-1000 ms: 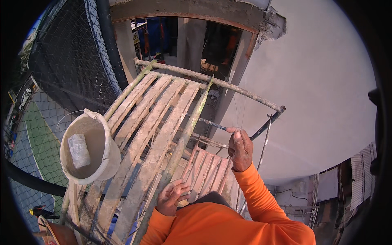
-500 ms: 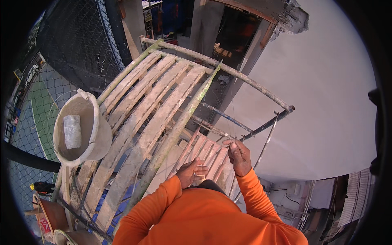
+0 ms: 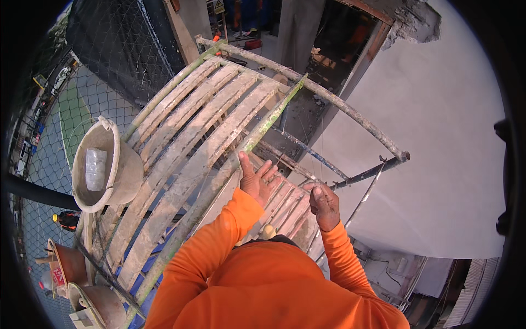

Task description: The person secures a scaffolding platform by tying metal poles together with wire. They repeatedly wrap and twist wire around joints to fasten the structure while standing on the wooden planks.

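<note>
Left hand [image 3: 257, 181] open, right hand [image 3: 324, 204] pinching string [image 3: 320, 159]

orange sleeves [image 3: 230, 230], grey bucket [image 3: 123, 170], green-stained pole [image 3: 257, 131]

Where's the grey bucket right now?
In the head view the grey bucket sits at the left, on the left edge of the plank platform, beside the wire mesh fence, well left of the left hand.
</note>
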Demonstrator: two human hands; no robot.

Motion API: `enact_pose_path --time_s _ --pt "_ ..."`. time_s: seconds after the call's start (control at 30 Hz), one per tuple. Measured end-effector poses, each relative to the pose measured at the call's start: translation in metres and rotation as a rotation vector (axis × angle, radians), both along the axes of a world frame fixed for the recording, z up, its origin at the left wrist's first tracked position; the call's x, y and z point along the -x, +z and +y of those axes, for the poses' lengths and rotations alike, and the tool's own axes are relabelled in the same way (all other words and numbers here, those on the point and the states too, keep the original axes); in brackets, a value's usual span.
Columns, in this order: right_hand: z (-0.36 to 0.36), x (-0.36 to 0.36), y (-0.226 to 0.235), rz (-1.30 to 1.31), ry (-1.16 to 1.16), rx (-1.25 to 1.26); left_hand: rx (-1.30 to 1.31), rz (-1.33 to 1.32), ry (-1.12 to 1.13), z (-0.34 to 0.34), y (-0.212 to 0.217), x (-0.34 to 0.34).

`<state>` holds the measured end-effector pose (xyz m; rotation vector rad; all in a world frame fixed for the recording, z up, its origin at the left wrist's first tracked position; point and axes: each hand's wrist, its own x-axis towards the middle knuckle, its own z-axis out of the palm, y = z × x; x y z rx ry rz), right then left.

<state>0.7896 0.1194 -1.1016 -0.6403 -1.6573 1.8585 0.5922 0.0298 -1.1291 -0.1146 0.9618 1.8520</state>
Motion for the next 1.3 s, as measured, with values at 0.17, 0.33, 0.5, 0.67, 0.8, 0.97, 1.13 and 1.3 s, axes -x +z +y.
enact_pose_path --time_s 0.17,0.33,0.5,0.67,0.8,0.97,1.13,1.3 --pt "0.018 0.000 -0.014 -0.014 -0.102 -0.040 0.598 -0.299 -0.376 -0.006 -0.046 -0.058" --pt "0.025 -0.009 -0.027 -0.125 -0.084 -0.176 -0.415 -0.382 0.025 0.071 0.013 -0.003" --pt "0.033 -0.015 -0.035 -0.071 -0.062 -0.107 -0.310 -0.187 0.260 0.078 0.047 0.031" --pt "0.030 -0.003 -0.054 -0.057 0.042 -0.111 0.270 -0.758 -0.100 -0.002 0.028 -0.050" --pt "0.032 0.019 -0.051 -0.050 0.123 -0.095 -0.317 -0.548 -0.007 0.001 0.065 -0.017" --pt "0.061 0.050 -0.025 -0.059 0.150 -0.279 -1.042 -0.240 0.213 -0.058 0.138 0.026" --pt "0.049 0.065 -0.009 -0.065 0.285 -0.305 -0.212 0.897 1.057 -0.211 0.182 0.013" --pt "-0.011 0.081 0.027 -0.061 0.793 -0.350 0.351 0.762 0.782 -0.220 0.148 -0.024"
